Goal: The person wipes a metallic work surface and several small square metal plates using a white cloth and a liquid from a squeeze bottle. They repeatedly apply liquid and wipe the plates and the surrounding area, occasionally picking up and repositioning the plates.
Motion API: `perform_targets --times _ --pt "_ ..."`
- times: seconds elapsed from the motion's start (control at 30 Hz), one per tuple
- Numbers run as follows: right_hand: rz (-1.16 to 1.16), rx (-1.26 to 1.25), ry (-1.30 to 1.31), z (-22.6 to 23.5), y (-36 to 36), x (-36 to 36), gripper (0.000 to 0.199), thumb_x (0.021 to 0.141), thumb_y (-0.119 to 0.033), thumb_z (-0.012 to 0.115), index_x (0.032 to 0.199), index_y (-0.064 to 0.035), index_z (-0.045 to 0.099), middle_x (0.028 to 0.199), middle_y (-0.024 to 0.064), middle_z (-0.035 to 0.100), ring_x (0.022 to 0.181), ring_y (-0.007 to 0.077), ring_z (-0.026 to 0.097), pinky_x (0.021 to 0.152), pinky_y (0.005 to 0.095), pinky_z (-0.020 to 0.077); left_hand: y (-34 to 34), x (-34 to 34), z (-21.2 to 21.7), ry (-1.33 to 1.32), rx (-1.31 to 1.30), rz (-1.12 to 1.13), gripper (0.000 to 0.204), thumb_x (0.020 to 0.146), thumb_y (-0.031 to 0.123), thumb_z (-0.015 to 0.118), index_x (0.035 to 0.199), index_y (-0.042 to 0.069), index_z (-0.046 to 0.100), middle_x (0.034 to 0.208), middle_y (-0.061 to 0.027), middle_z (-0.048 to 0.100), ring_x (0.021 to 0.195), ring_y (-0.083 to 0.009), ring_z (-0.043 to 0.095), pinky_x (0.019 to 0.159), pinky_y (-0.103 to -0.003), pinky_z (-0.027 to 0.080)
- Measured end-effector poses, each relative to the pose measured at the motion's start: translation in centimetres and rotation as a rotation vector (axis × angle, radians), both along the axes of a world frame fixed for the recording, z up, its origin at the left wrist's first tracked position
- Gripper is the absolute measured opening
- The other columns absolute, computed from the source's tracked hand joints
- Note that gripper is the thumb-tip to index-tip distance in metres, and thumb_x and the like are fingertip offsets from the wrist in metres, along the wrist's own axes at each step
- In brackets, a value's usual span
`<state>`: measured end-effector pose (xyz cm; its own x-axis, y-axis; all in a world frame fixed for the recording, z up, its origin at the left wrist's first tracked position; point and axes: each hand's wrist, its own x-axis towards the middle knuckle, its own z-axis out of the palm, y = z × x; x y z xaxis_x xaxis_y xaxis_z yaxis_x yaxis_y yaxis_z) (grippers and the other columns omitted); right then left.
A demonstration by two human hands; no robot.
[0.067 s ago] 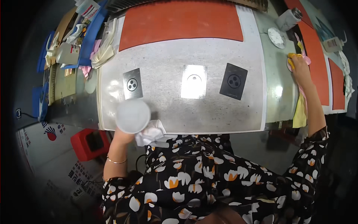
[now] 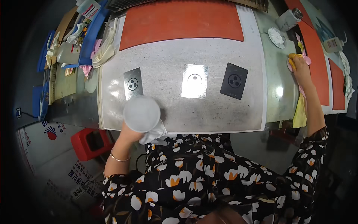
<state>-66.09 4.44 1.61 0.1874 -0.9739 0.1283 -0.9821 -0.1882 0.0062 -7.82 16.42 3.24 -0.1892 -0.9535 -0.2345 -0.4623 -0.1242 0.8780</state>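
My left hand (image 2: pixel 128 131) holds a round white disc (image 2: pixel 141 113) together with a white cloth (image 2: pixel 153 133) at the near edge of the grey mat (image 2: pixel 179 63). My right hand (image 2: pixel 300 67) is stretched far to the right, resting on a yellow cloth (image 2: pixel 294 59) over a pale round piece at the bench's right side. Three square plates lie in a row on the mat: a grey one (image 2: pixel 133 83), a shiny silver one (image 2: pixel 194 80) and a black one (image 2: pixel 234 80), each with a round mark.
An orange mat (image 2: pixel 182 20) lies behind the grey one. A white bottle (image 2: pixel 289 18) and a round dial (image 2: pixel 277 37) stand at the back right. Blue trays, rags and a bottle (image 2: pixel 69 52) crowd the left. A red stool (image 2: pixel 89 143) sits below left.
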Motion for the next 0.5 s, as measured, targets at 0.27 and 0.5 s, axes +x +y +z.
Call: perform_targets --times 0.27,0.5 --pt "-0.167 0.07 -0.819 4.1 6.1 10.8 0.031 0.076 0.004 0.05 0.107 -0.0018 0.053 0.091 0.004 0.057 0.084 0.0142 0.053 0.075 0.0265 0.0425 -0.1 -7.0 -2.8 -0.022 -0.287 -0.578 0.054 0.071 0.014 0.071 0.12 0.005 0.05 0.121 -0.0115 0.054 0.112 -0.0238 0.05 0.094 -0.034 0.039" --pt "-0.021 0.204 -1.187 1.7 14.9 24.6 0.035 0.079 0.002 0.054 0.111 -0.0021 0.042 0.084 0.0138 0.059 0.074 0.0254 0.06 0.068 0.0321 0.0463 -0.4 -16.9 0.3 0.37 -0.091 -0.419 0.04 0.075 0.01 0.067 0.113 0.004 0.055 0.12 -0.0115 0.053 0.108 -0.0239 0.053 0.092 -0.034 0.04"
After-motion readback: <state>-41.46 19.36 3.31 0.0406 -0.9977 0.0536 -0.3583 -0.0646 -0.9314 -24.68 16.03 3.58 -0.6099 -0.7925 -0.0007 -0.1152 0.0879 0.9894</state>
